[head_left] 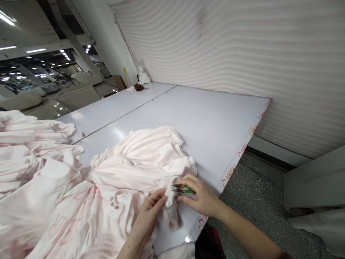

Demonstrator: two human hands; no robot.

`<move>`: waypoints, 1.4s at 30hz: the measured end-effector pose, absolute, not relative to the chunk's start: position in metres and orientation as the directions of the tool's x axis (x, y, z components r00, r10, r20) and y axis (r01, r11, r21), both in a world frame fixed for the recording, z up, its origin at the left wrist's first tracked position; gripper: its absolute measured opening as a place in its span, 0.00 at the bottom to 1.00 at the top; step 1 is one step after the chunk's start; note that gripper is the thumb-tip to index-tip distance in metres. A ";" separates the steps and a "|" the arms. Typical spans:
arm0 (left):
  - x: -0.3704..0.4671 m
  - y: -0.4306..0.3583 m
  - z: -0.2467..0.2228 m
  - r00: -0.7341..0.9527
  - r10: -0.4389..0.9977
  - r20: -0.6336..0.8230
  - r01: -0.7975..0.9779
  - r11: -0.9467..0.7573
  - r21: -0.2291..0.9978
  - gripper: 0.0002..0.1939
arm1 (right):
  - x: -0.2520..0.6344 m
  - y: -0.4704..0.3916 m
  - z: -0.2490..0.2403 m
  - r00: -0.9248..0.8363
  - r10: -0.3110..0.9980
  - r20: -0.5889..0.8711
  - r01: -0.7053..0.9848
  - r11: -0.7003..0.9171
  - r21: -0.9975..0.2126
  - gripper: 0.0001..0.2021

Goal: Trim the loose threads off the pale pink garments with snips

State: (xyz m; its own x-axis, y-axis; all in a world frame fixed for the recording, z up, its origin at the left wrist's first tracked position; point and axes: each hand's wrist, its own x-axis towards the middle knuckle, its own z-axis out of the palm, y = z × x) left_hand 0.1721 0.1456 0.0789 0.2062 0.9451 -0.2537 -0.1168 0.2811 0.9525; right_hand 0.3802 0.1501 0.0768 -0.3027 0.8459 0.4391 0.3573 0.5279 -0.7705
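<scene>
two hands (199,196), one green cutter (186,189)

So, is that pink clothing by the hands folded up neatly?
Not folded: the pink clothing lies bunched in loose, uneven creases on the table.

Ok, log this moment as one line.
left hand: pinching pale pink garment | right hand: holding green-handled snips at its edge | nearby: more pale pink garments on white table

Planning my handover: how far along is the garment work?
None of the piled pale pink garments looks clearly finished. The left hand pinches bunched fabric; the right hand holds green-handled snips at it. The ribbed edges beyond may be left; I can't tell.
</scene>
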 end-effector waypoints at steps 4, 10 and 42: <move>0.174 0.145 0.081 0.192 0.938 -0.288 -0.171 0.321 0.931 0.23 | 0.387 0.138 0.078 -0.373 0.790 0.487 0.541 0.611 -0.578 0.11; 0.178 0.143 0.083 0.208 0.932 -0.296 -0.175 0.333 0.927 0.22 | 0.378 0.134 0.077 -0.329 0.810 0.485 0.671 0.562 -0.484 0.11; 0.184 0.125 0.047 -0.027 0.987 -0.159 -0.398 0.135 0.907 0.18 | 0.360 0.135 0.061 -0.224 0.835 0.502 0.485 0.543 -0.685 0.10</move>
